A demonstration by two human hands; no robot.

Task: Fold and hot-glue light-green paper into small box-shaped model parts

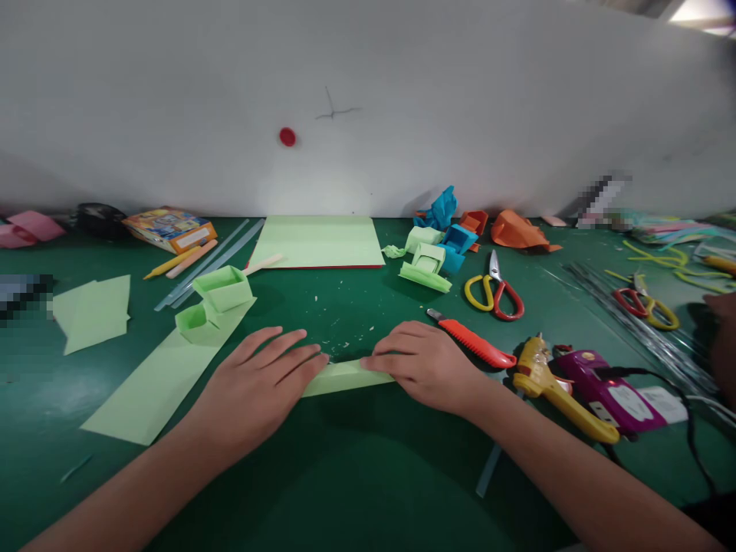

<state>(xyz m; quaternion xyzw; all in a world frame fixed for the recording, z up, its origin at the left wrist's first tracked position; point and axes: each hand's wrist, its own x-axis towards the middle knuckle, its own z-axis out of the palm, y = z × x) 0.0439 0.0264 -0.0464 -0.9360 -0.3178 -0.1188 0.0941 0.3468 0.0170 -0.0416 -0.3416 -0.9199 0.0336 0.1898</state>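
A narrow folded strip of light green paper (348, 378) lies on the table in front of me, between my hands. My left hand (261, 379) holds its left end down, with the thumb and index finger at the strip and the other fingers stretched forward. My right hand (425, 368) grips the right end, its fingers bent over the paper. The hands hide both ends of the strip. To the left, a long green paper strip (146, 387) lies flat, with small folded green paper boxes (224, 290) on its far end.
Right of my hands lie an orange cutter knife (477, 343), scissors (495, 291), a yellow glue gun (563, 395) and a purple device (615, 391) with a black cord. Folded paper pieces (428, 261) and a green paper stack (319, 241) stand near the wall. Another person's hand (721, 337) shows at right.
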